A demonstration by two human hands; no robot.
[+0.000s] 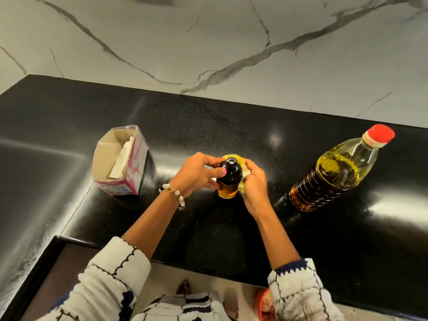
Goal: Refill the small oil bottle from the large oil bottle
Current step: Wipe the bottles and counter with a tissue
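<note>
- Two bottles stand on the black counter [208, 117], which fills the middle band of the frame under a white veined marble wall [208, 42].
- Biggest of them is the large oil bottle [333, 174], at the right of the frame, well apart from the hands. Its red cap [379, 134] is on and the yellow oil inside stops short of the shoulder.
- At the left of the frame sits an open tissue box [120, 161], a few sheets leaning inside it.
- At centre, the small oil bottle [228, 179] stands upright between both hands, amber oil showing low in its glass and its black top in place.
- Her left hand [196, 173] wraps the bottle's dark shoulder, thumb curled across the front and fingers round the far side.
- Her right hand [253, 181] bunches a yellowish tissue [234, 158] against the bottle's right side, fingers curled tight on it.
- A beaded bracelet [172, 193] hangs on the left wrist.
- By my reckoning the pour is over and she is wiping drips off the small bottle. It could equally be a wipe before opening; I cannot tell which.
- If the wipe is the last step, next comes letting go of the bottle and setting the oily tissue aside without smearing the counter.
</note>
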